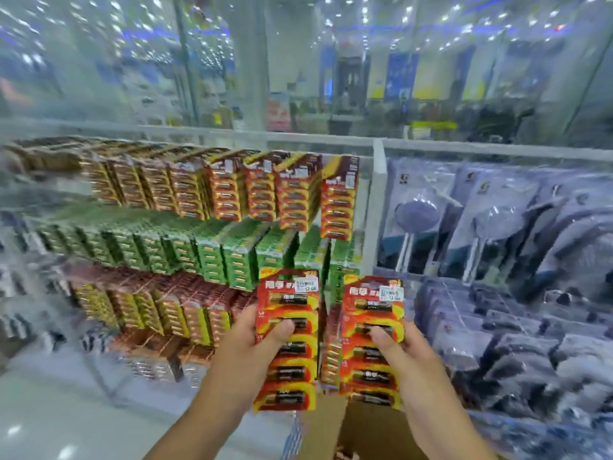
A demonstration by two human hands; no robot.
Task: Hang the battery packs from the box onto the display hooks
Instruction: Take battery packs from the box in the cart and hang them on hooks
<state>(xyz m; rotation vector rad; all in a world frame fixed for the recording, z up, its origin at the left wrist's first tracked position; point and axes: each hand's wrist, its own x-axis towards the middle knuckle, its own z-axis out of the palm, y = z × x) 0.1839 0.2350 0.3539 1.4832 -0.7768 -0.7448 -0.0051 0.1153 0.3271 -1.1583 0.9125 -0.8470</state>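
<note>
2 red battery packs were held up in front of the display, 1 in each hand. The left hand [252, 340] was closed around the left battery pack [287, 340], its thumb pressed across the front; the right hand [403, 346] was wrapped around the right battery pack [373, 340] in the same way. Both packs were upright, side by side but apart, each with a white price sticker near the top.

The task was judged well under way. The upper row of red packs [232, 187] was seen crowded along most of its length, though only a thin bunch [339, 197] hung at its right end, so room appeared to be left there. The green packs [212, 257] below and the lower red and gold packs [159, 313] were also densely filled. The 2 packs in hand had not yet been hung. The cardboard box [371, 429] lay low between the forearms; its contents could not be made out, so how many packs remained could not be told.

To the right, past a white divider [378, 200], grey bagged goods [497, 220] were hung, well apart from the batteries. The hooks themselves were hidden behind the hanging packs, and the picture was blurred, so the free hook could not be picked out. The green packs directly behind the held ones were judged the likeliest thing to be knocked on the way up.
</note>
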